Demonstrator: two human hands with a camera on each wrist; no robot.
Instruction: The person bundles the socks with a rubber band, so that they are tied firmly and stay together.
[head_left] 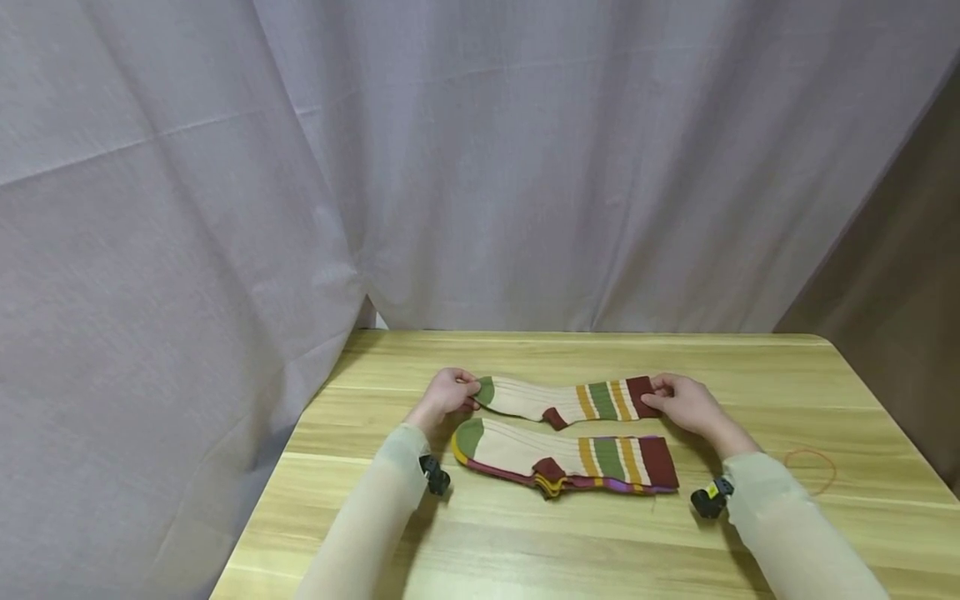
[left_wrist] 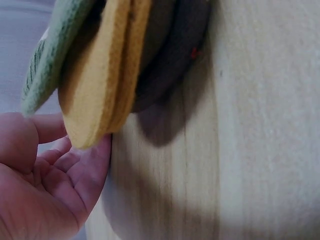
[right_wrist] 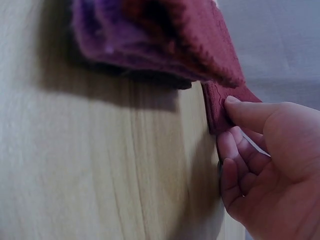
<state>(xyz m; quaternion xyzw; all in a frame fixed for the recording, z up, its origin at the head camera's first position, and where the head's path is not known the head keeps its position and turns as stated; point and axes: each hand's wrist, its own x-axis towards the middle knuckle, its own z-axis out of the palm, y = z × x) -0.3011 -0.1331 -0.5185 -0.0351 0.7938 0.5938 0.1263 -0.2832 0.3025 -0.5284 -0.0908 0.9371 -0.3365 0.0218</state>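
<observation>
A cream sock (head_left: 525, 398) with a green toe, striped leg and dark red cuff lies stretched between both hands. The left hand (head_left: 448, 392) pinches its green toe; the right hand (head_left: 686, 404) pinches its dark red cuff (right_wrist: 220, 107). Just nearer the camera lies a stack of socks (head_left: 517, 450), a matching cream one on top and yellow, purple and dark layers showing beneath. In the left wrist view, yellow toes (left_wrist: 95, 90) of the stack hang in front of the left hand (left_wrist: 55, 180) and hide its fingertips. The right hand (right_wrist: 280, 155) has its thumb on the cuff.
A thin orange loop (head_left: 813, 468) lies on the wooden table (head_left: 570, 550), right of the socks beside the right forearm. Grey curtains (head_left: 480, 167) hang behind and to the left of the table, with a brown one (head_left: 885, 317) at the right.
</observation>
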